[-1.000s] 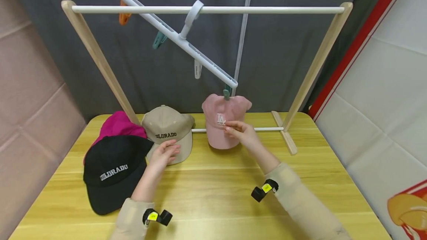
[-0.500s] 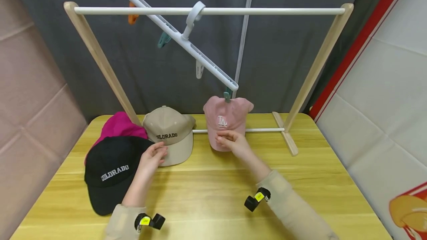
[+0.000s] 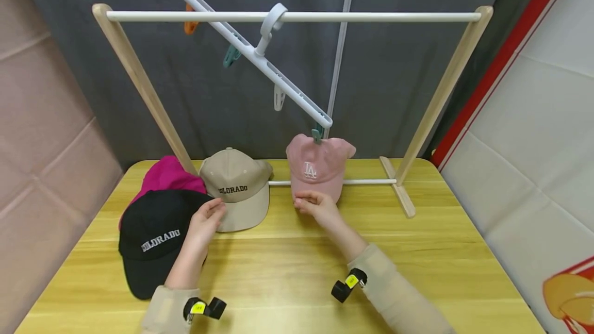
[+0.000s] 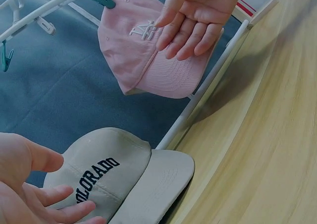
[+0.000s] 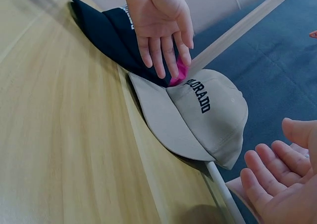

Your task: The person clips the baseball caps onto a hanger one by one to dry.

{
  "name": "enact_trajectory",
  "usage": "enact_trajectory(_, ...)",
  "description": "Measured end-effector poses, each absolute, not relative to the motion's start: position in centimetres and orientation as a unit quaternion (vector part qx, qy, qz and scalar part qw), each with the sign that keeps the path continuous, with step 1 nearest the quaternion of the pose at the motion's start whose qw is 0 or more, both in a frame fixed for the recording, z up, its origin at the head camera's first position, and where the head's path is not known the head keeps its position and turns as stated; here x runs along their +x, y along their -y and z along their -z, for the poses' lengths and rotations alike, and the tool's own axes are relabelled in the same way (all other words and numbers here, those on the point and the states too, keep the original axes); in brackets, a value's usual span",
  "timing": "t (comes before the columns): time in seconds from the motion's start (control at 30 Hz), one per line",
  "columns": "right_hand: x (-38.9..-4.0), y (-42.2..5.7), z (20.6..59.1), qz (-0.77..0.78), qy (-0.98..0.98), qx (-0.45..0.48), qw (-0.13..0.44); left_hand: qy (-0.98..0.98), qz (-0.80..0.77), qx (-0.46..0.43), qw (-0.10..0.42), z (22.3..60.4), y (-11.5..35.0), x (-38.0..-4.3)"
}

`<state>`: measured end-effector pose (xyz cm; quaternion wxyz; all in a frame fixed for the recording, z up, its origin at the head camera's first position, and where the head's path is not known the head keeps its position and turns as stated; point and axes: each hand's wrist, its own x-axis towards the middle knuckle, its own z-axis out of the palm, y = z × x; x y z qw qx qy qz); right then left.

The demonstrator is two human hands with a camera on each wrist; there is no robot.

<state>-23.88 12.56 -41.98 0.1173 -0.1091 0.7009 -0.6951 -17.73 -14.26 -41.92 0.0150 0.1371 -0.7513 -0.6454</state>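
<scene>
A pink cap (image 3: 320, 157) with white LA lettering hangs from a teal clip (image 3: 316, 135) at the lower end of a white hanger (image 3: 260, 58). My right hand (image 3: 320, 209) is at the cap's brim with its fingers loosely bent, gripping nothing. Beside the beige COLORADO cap (image 3: 235, 174) is my left hand (image 3: 204, 223), its fingers relaxed and nothing in it. In the left wrist view the left hand (image 4: 29, 189) overlaps the beige cap's crown. A black COLORADO cap (image 3: 155, 226) lies to the left, partly covering a magenta cap (image 3: 169, 174).
The hanger hooks over the white top rod (image 3: 371, 16) of a rack with wooden side posts (image 3: 443, 97). An orange clip (image 3: 190, 26), another teal clip (image 3: 231, 55) and a white clip (image 3: 278, 98) hang along it. The rack stands at the back of the wooden table (image 3: 274, 272).
My right hand has come down from the LA lettering to the brim. My left hand has shifted left, off the beige brim. The hanger has swung slightly.
</scene>
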Motion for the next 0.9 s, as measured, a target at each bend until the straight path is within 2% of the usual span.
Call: enact_trajectory(0.9,-22.8,-9.8,44.0,0.700,-0.691,-0.110,0.144,0.767,0.623,0.154,-0.021,43.2,15.4,-18.0)
